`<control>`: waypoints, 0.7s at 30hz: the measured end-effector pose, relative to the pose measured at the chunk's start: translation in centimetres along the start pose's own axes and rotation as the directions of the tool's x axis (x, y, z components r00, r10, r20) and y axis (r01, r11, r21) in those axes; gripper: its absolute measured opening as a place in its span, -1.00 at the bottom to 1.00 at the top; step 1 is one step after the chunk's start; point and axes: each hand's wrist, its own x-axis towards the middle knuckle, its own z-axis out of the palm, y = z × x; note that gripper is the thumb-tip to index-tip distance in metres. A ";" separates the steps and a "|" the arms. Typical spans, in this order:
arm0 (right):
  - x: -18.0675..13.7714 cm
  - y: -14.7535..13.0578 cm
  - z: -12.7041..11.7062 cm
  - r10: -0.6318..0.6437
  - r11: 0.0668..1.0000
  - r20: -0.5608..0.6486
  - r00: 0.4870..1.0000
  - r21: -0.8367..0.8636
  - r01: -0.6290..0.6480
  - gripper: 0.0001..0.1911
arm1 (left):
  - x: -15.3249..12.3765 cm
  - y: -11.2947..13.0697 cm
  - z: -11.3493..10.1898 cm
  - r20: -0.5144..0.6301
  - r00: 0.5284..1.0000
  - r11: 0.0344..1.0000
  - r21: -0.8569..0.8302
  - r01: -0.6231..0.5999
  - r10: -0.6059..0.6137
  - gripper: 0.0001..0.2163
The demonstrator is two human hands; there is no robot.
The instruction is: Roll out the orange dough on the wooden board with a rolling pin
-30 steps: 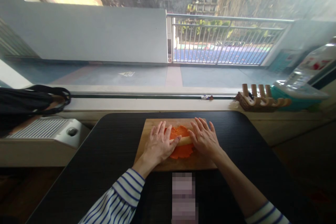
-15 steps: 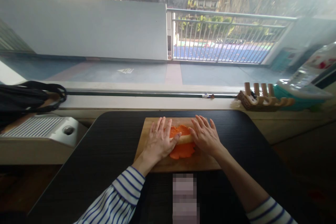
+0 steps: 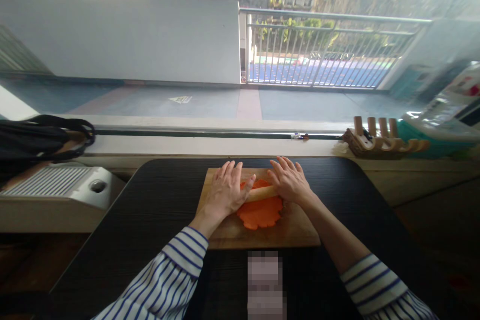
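Observation:
A flat piece of orange dough (image 3: 260,212) lies on a wooden board (image 3: 292,232) on the black table (image 3: 157,215). A pale wooden rolling pin (image 3: 262,192) rests across the far part of the dough. My left hand (image 3: 225,192) lies flat on the pin's left end, fingers stretched out. My right hand (image 3: 288,182) presses flat on its right end, fingers likewise extended. Most of the pin is hidden under my palms.
A white heater-like unit (image 3: 63,185) stands left of the table, with a black bag (image 3: 37,140) above it. On the window sill at the right sits a wooden rack (image 3: 378,140) beside a teal container (image 3: 427,145). A window is straight ahead.
Both hands have pushed the rolling pin away from me, toward the board's far edge. More of the orange dough now shows on the near side of the pin.

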 end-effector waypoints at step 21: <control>-0.2 -0.2 0.2 -0.003 1.000 -0.070 0.998 -0.015 0.002 -0.51 | 0.0 0.0 0.2 -0.076 0.996 0.999 0.016 -0.052 0.053 -0.41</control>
